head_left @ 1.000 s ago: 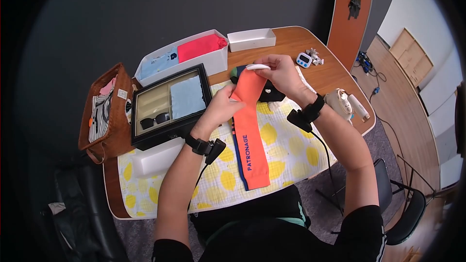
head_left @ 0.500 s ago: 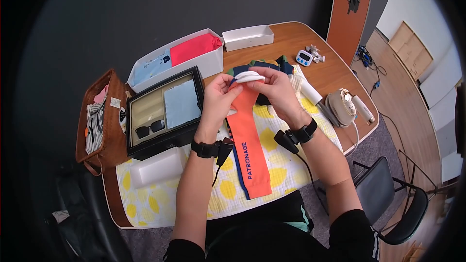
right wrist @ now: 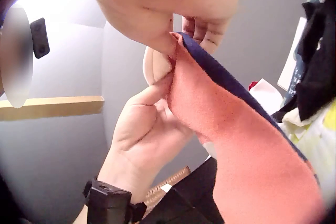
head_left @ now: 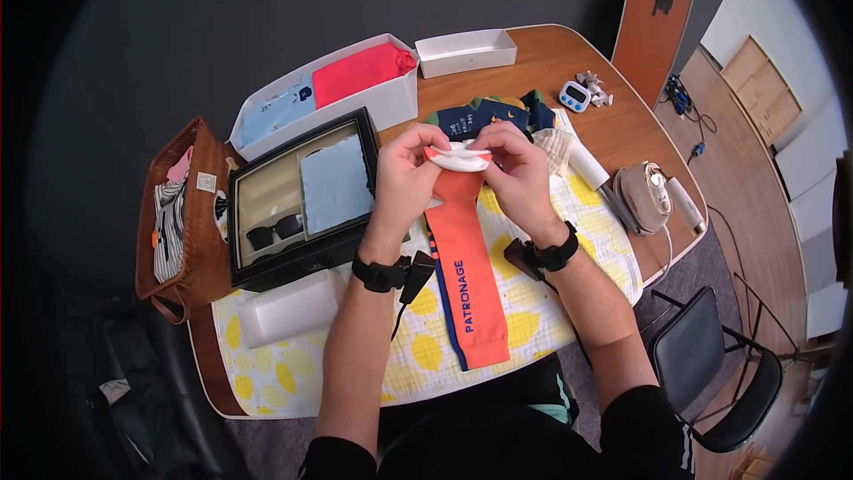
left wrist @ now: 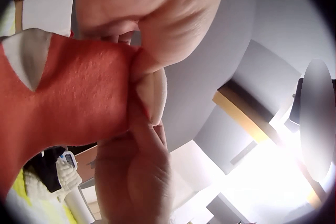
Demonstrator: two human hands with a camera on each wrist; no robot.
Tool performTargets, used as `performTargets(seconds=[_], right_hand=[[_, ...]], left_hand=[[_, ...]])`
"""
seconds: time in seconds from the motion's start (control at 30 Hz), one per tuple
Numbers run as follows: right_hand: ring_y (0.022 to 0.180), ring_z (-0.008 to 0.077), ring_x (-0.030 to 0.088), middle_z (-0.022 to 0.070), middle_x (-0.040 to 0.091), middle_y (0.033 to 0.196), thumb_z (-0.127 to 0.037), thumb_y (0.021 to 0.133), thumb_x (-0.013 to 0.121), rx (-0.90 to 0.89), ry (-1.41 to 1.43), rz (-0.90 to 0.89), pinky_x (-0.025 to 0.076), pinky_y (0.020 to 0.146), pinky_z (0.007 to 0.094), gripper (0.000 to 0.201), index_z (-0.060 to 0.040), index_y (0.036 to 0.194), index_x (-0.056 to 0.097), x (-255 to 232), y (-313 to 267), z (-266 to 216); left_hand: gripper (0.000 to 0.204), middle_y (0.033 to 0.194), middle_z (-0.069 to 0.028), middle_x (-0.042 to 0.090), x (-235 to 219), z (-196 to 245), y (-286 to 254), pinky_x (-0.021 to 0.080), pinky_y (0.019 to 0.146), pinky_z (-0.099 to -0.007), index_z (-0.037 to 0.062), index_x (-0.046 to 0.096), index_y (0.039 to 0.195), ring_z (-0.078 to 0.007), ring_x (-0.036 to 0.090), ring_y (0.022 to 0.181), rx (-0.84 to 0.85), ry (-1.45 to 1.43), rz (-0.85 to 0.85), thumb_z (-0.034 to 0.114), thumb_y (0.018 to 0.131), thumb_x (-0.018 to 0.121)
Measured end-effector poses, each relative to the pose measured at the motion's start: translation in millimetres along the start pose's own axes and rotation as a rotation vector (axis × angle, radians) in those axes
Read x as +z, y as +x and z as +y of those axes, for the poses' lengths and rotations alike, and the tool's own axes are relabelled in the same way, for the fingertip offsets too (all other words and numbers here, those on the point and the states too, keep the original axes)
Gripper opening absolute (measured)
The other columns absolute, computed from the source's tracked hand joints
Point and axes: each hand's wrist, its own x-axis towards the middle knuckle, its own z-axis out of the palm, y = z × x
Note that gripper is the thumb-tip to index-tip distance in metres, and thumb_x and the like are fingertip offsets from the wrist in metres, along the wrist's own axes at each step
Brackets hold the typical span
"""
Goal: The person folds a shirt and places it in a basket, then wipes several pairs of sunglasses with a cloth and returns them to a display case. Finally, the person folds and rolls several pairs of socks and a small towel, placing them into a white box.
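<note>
A long orange sock (head_left: pixel 478 302) with navy along one side and PATRONAGE lettering hangs toward me over the lemon-print cloth (head_left: pixel 542 302). Its white toe (head_left: pixel 459 158) is uppermost, folded at the end. On the left, my left hand (head_left: pixel 410 180) pinches that end between thumb and fingers. Opposite it, my right hand (head_left: pixel 517 180) pinches the other corner. The left wrist view has the orange fabric (left wrist: pixel 89 87) stretched between both thumbs. From the right wrist, a navy layer (right wrist: pixel 220 74) shows behind the orange one.
A black glass-lid case (head_left: pixel 298 253) with sunglasses, a brown basket (head_left: pixel 209 222) and a white box (head_left: pixel 395 98) of folded clothes stand left. Dark patterned socks (head_left: pixel 480 116) lie beyond my hands. A timer (head_left: pixel 574 96) and a beige corded device (head_left: pixel 641 198) are at right.
My left hand has moved up from the sock's middle to its white toe end. Both hands now hold that end, and the toe has been folded over toward me.
</note>
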Motion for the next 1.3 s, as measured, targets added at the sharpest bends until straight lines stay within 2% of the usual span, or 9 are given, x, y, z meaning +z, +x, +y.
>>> performTargets(seconds=[0.07,0.17,0.47,0.7,0.8,0.9,1.1,1.17,1.3], right_hand=[[0.098,0.0143,0.062,0.0073,0.063,0.106,0.012,0.085,0.063,-0.018,0.085,0.009,0.052,0.082,0.0252,0.018,0.0004,0.096,0.071,-3.4,-2.3,3.9],[0.1,0.0168,0.062,0.0085,0.064,0.107,0.013,0.086,0.06,-0.06,0.028,-0.022,0.051,0.084,0.0272,0.021,-0.001,0.093,0.072,-6.5,-7.1,5.6],[0.103,0.0193,0.065,0.0117,0.067,0.113,0.013,0.086,0.049,-0.025,-0.048,-0.123,0.051,0.085,0.028,0.027,-0.0002,0.091,0.072,-6.5,-10.7,3.7],[0.102,0.0173,0.064,0.0126,0.067,0.115,0.012,0.086,0.049,0.174,0.056,-0.171,0.049,0.09,0.0271,0.022,0.0035,0.089,0.069,-12.3,-12.0,3.5],[0.104,0.0143,0.063,0.0122,0.066,0.118,0.004,0.095,0.057,0.146,0.325,-0.104,0.05,0.092,0.0269,0.023,0.0015,0.118,0.059,-6.9,-13.0,7.1],[0.106,0.0137,0.064,0.0125,0.064,0.121,0.001,0.096,0.063,0.166,0.147,-0.048,0.052,0.092,0.026,0.036,-0.0007,0.13,0.052,0.0,-12.8,-5.1],[0.09,0.0092,0.066,0.0047,0.071,0.099,0.003,0.092,0.069,0.212,-0.001,-0.109,0.055,0.08,0.0238,0.027,0.0019,0.119,0.07,-5.5,-12.4,-0.7],[0.091,0.0095,0.065,0.0048,0.07,0.103,0.007,0.09,0.067,0.149,-0.014,-0.108,0.054,0.079,0.0235,0.027,0.0019,0.117,0.071,-7.9,-11.5,-0.3],[0.094,0.0117,0.065,0.0063,0.068,0.106,0.011,0.086,0.065,0.061,-0.012,-0.058,0.053,0.08,0.0227,0.031,0.0003,0.114,0.072,-8.1,-11.7,1.6]], left_hand=[[0.012,0.102,-0.0087,0.065,0.6,-1.2,0.8,0.05,0.084,-0.0248,-0.0019,0.062,0.086,-0.0112,0.062,0.094,0.13,0.117,-0.009,-0.014,0.085,0.059],[0.015,0.107,-0.0133,0.064,1.4,2.1,-2.0,0.049,0.087,-0.0272,-0.0024,0.062,0.079,-0.0154,0.062,0.099,0.079,0.199,-0.044,-0.015,0.082,0.055],[0.015,0.099,-0.0164,0.072,-2.0,31.4,-13.0,0.056,0.076,-0.0337,-0.0076,0.067,0.088,-0.0232,0.071,0.086,0.114,0.605,-0.079,-0.011,0.081,0.054],[0.017,0.097,-0.0147,0.073,-7.7,37.4,-14.0,0.056,0.074,-0.0312,-0.0071,0.072,0.096,-0.0208,0.071,0.082,0.06,0.565,-0.228,-0.006,0.085,0.06],[0.014,0.099,-0.0136,0.072,-1.3,38.3,-14.6,0.055,0.072,-0.0304,-0.0059,0.073,0.097,-0.02,0.07,0.079,0.009,0.666,-0.152,-0.003,0.086,0.065],[0.013,0.102,-0.0128,0.07,2.8,37.1,-14.6,0.057,0.068,-0.0295,-0.0046,0.074,0.098,-0.0182,0.068,0.077,-0.033,0.503,-0.129,-0.001,0.087,0.068],[0.005,0.101,-0.0101,0.069,4.6,36.9,-12.2,0.063,0.066,-0.0298,-0.0068,0.067,0.092,-0.0127,0.066,0.08,0.167,0.752,-0.156,-0.003,0.088,0.068],[0.007,0.105,-0.0085,0.067,10.6,31.9,-12.0,0.06,0.079,-0.0265,-0.0044,0.066,0.096,-0.0131,0.066,0.097,-0.02,0.384,-0.034,-0.007,0.089,0.067],[0.009,0.1,-0.0082,0.07,1.2,23.7,-10.4,0.06,0.073,-0.0269,-0.0048,0.064,0.102,-0.01,0.067,0.087,-0.216,0.3,-0.14,-0.003,0.093,0.065]])
